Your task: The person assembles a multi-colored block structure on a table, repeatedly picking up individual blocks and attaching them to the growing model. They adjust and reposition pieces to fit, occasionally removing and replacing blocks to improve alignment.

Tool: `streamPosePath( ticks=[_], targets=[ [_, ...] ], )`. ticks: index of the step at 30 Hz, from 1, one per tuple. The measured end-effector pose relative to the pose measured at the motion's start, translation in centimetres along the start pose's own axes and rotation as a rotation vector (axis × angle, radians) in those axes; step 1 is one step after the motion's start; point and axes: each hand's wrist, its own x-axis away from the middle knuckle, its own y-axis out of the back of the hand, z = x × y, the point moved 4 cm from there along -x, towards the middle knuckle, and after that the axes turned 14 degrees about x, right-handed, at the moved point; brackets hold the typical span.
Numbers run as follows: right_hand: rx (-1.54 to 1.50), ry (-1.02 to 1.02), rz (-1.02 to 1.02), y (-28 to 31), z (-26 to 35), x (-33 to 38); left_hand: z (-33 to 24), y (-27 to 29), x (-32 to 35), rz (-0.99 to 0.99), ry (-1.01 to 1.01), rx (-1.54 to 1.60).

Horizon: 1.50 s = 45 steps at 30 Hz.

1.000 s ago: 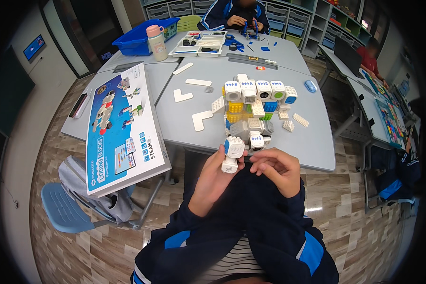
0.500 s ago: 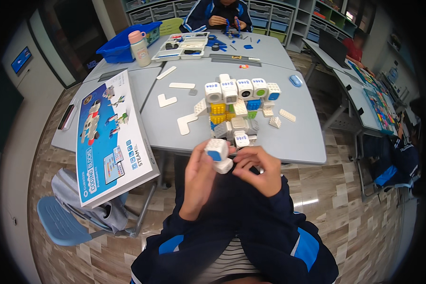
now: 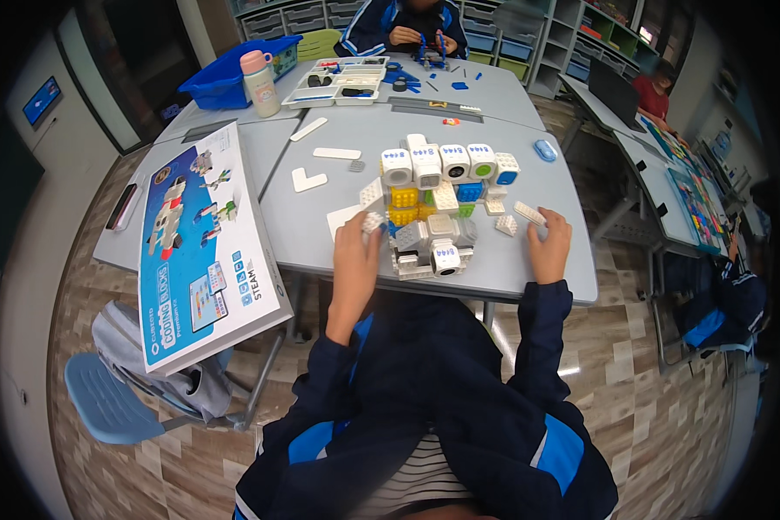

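Assembly step: left hand point(image 3: 355, 251) is grasping a white block point(image 3: 372, 222) beside the block model point(image 3: 433, 212); right hand point(image 3: 550, 247) is resting released on the worktop point(image 3: 321, 217). Next move probably calls for aligned seating.

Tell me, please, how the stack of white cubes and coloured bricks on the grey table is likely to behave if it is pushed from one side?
The block stack looks pieced together from many separate plastic cubes and bricks, so it may split apart instead of sliding whole. Its flat base on the grey table suggests it will not roll. The top row looks wide, so it could tip.
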Motion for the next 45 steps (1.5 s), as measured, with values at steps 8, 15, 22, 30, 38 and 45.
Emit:
streamPosePath(
  ticks=[8,15,22,30,38,45],
  targets=[
    [0.064,0.026,0.081,-1.3,-2.3,0.3,0.6,0.4,-0.7,-0.101,-0.156,-0.165],
    [-0.009,-0.068,0.13,-1.6,-3.3,0.3,3.7,4.3,-0.8,-0.145,-0.121,-0.242],
    [-0.02,-0.056,0.148,-1.6,-3.6,0.1,4.9,3.9,-2.4,-0.126,-0.199,-0.232],
    [-0.057,-0.114,0.124,-1.6,-3.9,0.2,9.4,-2.5,-14.1,0.243,-0.198,-0.553],
    [-0.096,-0.06,0.105,-1.0,-3.1,0.6,7.8,-0.4,-12.7,0.153,-0.114,-0.224],
    [-0.107,-0.083,0.138,-0.6,-2.7,0.7,-1.6,3.6,-5.8,0.013,0.028,0.891]
  ],
)
